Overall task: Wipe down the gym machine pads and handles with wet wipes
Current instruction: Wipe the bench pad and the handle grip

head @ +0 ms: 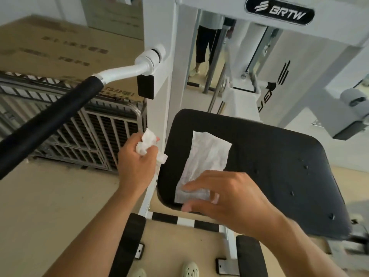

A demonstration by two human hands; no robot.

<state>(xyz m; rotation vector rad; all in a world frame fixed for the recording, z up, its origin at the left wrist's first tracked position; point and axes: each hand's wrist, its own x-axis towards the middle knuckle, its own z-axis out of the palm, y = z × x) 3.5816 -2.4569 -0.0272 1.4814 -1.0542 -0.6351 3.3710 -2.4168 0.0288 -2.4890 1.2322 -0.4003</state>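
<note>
A black padded seat of a white gym machine fills the middle right. A flat white wet wipe lies spread on its left half. My right hand rests on the wipe's near end, fingers pointing left, thumb at the pad's front edge. My left hand hovers just left of the pad and grips a crumpled white wipe. A black foam handle on a white arm reaches across the upper left.
The white machine upright stands behind the pad's left edge. A folded metal grid frame and cardboard boxes lie at left. Black footrest pads and my shoes are at the bottom. A mirror behind reflects a person's legs.
</note>
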